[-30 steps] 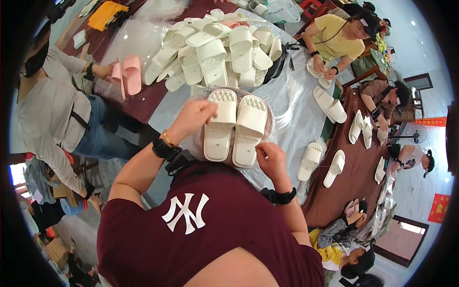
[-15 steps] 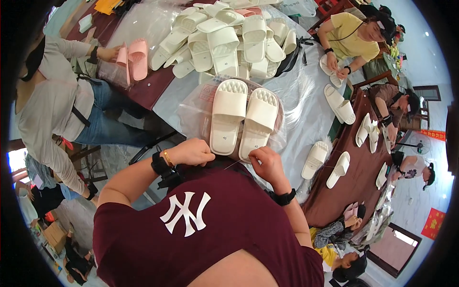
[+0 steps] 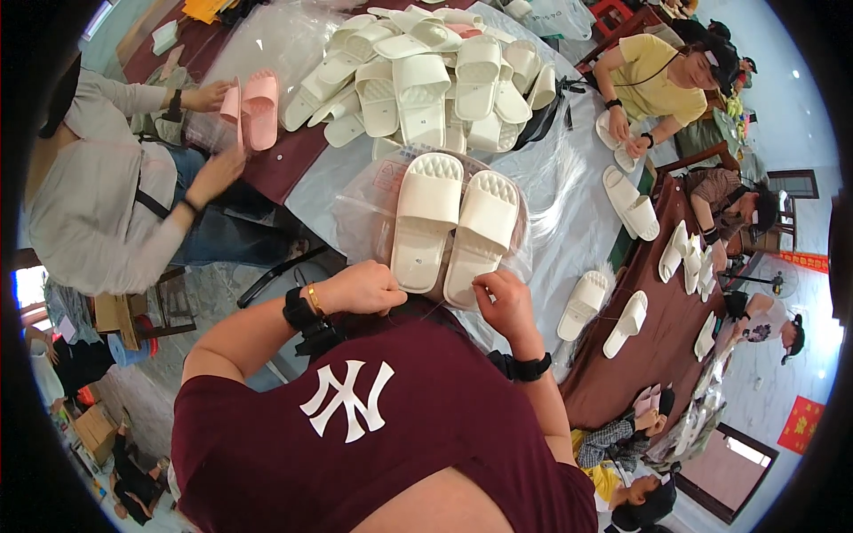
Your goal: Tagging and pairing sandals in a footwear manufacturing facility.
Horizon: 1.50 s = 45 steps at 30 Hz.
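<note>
A pair of cream slide slippers, the left slipper (image 3: 427, 213) and the right slipper (image 3: 484, 222), lies side by side with toe ends toward me. They rest on a clear plastic bag (image 3: 362, 202) at the table's near edge. My left hand (image 3: 362, 288) is closed, just left of the left slipper's near end; whatever is in its fingers is hidden. Beside the right slipper's near end, my right hand (image 3: 505, 302) is pinched. A thin dark thread (image 3: 435, 308) shows faintly between my hands and seems to run to the right fingers.
Beyond the pair, many cream slippers (image 3: 418, 84) are heaped. At left a person handles pink slippers (image 3: 260, 108). More cream slippers (image 3: 583, 305) lie on the right, where a maroon-covered table (image 3: 586, 382) stretches off. A person in yellow (image 3: 662, 75) handles a slipper.
My hands have shifted only slightly, the right one moving a little off the slipper's edge. The person at left has brought a second hand up toward the pink slippers.
</note>
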Each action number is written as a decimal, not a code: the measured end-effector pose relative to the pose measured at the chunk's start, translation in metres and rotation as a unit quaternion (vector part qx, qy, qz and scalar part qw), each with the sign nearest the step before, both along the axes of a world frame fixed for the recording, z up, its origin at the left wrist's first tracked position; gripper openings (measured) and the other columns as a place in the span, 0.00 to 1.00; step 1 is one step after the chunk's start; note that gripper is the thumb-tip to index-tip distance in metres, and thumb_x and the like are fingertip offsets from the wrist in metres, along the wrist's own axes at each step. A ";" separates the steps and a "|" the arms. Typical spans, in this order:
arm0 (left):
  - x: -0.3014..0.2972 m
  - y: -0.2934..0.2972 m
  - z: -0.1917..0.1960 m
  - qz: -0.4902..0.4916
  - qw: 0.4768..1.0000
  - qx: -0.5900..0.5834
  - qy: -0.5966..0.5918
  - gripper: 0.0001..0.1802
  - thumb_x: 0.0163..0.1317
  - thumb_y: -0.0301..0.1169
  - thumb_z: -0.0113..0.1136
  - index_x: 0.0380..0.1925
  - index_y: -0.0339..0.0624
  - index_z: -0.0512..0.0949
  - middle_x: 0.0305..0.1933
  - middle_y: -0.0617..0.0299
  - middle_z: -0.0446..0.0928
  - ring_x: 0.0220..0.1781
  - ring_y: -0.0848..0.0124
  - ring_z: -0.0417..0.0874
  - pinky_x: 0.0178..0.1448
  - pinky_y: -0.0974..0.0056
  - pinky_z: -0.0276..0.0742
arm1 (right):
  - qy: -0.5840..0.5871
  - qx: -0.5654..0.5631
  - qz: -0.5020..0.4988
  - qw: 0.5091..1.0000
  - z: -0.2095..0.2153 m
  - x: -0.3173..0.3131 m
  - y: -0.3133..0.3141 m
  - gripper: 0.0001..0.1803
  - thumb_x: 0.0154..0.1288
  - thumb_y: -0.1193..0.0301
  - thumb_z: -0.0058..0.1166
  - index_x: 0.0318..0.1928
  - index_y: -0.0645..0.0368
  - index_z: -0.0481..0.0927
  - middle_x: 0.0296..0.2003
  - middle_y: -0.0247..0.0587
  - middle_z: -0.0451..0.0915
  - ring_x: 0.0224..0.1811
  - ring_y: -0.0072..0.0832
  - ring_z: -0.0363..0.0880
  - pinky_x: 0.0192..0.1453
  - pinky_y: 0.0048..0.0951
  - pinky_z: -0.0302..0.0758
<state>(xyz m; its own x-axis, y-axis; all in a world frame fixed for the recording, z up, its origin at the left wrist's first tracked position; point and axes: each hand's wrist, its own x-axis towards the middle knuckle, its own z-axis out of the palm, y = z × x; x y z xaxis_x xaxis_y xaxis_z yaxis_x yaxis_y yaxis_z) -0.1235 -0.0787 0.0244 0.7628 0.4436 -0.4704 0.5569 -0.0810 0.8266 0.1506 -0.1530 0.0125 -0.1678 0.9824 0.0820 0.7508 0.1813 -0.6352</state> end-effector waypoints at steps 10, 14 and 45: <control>0.016 0.022 -0.038 0.149 0.988 0.017 -0.033 0.24 0.64 0.43 0.52 0.16 0.36 0.80 0.16 0.59 0.78 0.18 0.69 0.78 0.28 0.63 0.74 | -0.014 0.037 -0.050 0.998 -0.015 -0.004 0.019 0.04 0.56 0.76 0.56 0.34 0.57 0.80 0.28 0.42 0.79 0.32 0.42 0.79 0.36 0.39 0.76; 0.028 0.036 -0.050 0.228 0.972 0.039 -0.029 0.25 0.66 0.43 0.51 0.18 0.34 0.80 0.14 0.57 0.77 0.17 0.69 0.78 0.28 0.63 0.74 | 0.010 0.061 -0.104 0.993 -0.011 -0.011 0.025 0.10 0.58 0.78 0.55 0.41 0.57 0.80 0.31 0.44 0.80 0.35 0.43 0.79 0.39 0.40 0.76; 0.040 0.132 -0.071 0.342 0.911 0.230 0.020 0.17 0.59 0.40 0.62 0.33 0.33 0.82 0.24 0.56 0.82 0.23 0.71 0.82 0.30 0.65 0.78 | -0.034 0.064 -0.123 0.990 -0.027 -0.012 0.011 0.22 0.54 0.78 0.54 0.52 0.66 0.75 0.48 0.51 0.77 0.51 0.47 0.73 0.56 0.41 0.72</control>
